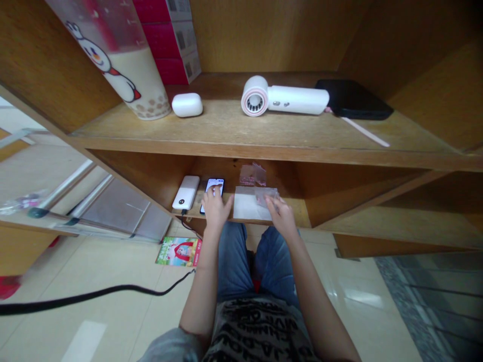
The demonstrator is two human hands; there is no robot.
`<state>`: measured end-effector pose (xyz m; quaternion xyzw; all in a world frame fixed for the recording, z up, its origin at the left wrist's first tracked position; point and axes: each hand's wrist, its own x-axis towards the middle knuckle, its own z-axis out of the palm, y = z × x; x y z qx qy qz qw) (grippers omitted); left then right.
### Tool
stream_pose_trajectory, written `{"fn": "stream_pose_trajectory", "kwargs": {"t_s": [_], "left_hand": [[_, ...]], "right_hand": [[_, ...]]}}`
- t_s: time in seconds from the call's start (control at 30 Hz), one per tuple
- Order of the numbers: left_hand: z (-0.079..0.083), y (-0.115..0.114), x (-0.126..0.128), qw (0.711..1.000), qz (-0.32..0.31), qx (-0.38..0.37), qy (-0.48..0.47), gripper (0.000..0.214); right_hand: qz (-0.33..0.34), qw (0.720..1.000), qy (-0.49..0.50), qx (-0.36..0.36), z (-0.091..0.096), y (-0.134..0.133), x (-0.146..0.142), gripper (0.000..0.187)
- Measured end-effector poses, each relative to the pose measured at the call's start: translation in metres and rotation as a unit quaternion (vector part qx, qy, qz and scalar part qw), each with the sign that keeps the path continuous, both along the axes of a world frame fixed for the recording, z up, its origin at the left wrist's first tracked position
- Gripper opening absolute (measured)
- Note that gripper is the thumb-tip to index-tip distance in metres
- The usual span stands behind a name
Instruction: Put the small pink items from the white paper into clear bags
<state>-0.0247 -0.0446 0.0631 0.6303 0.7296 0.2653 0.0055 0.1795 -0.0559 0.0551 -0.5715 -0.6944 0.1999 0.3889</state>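
Closest to me, on the upper shelf [222, 128], stands a tall drink cup [132, 78] partly full of something milky. Below, on the lower shelf [301, 208], the fingers of my left hand [216, 210] are spread over a lit phone [216, 181], at or just above its screen, gripping nothing. The fingers of my right hand [283, 216] are nearly closed and seem to pinch the edge of a small clear packet [261, 195], which lies over the right part of a white sheet [246, 205]. A light pinch at the edge suits me best, I judge, since thin film may crease or slip; taps from the left should be gentle, so the phone stays straight. Just behind the sheet lies another packet [252, 175] with pinkish contents. Left of the phone sits a white power bank [186, 192], its dark cable [183, 219] drooping over the front edge; my forearm ought to avoid snagging it.
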Motion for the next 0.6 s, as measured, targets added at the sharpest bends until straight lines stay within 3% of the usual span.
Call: {"fn": "stream_pose_trajectory", "kwargs": {"t_s": [0.07,0.2,0.6], "left_hand": [[-0.013,0.01,-0.017,0.996,0.067,-0.046,0.046,0.062],[-0.027,0.025,-0.031,0.989,0.082,-0.092,0.082,0.074],[-0.027,0.037,-0.044,0.98,0.106,-0.114,0.12,0.078]], "right_hand": [[-0.002,1.0,0.022,-0.003,0.001,0.001,0.004,0.04],[0.004,0.999,0.047,-0.001,0.002,0.002,0.003,0.039],[0.027,0.997,0.065,-0.016,0.001,0.0,-0.001,0.038]]}}
